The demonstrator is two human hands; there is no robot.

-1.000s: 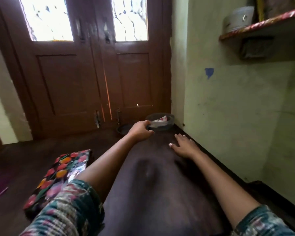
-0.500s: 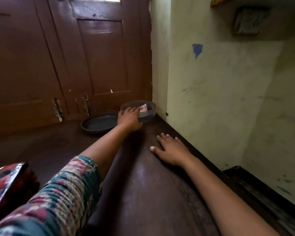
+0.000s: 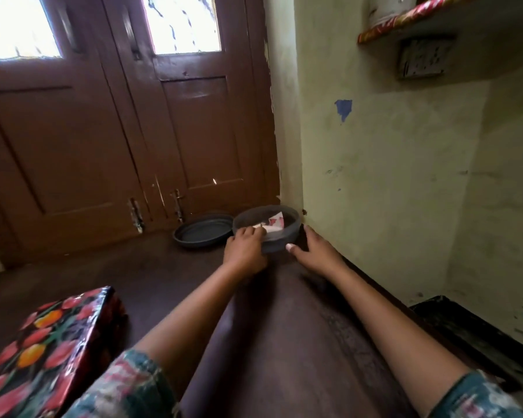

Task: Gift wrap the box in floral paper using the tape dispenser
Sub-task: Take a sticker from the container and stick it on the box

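Lower left of frame: box (image 3: 52,348), already covered in glossy floral paper w/ red and orange flowers on black, sat on the dark floor (image 3: 151,276), well apart from both hands. Behind it, across the upper left, stood a brown double door (image 3: 109,140) w/ 2 bright glass panes. At the door's foot, centre frame, lay a dark round lid (image 3: 203,233), rim up, just beside a grey round container (image 3: 287,236). Inside the container was a white-and-red item (image 3: 274,224), too small to tell what. The left grip (image 3: 245,251) was on the container's near rim, fingers curled over the edge and holding it. The right grip (image 3: 317,251) lay flat on the floor just right of the container, fingers straight and holding nothing; thumb tip at the container's wall, contact unclear. Right side: pale green wall (image 3: 405,191) w/ 1 blue patch (image 3: 343,108); shelf (image 3: 429,13) at upper right.
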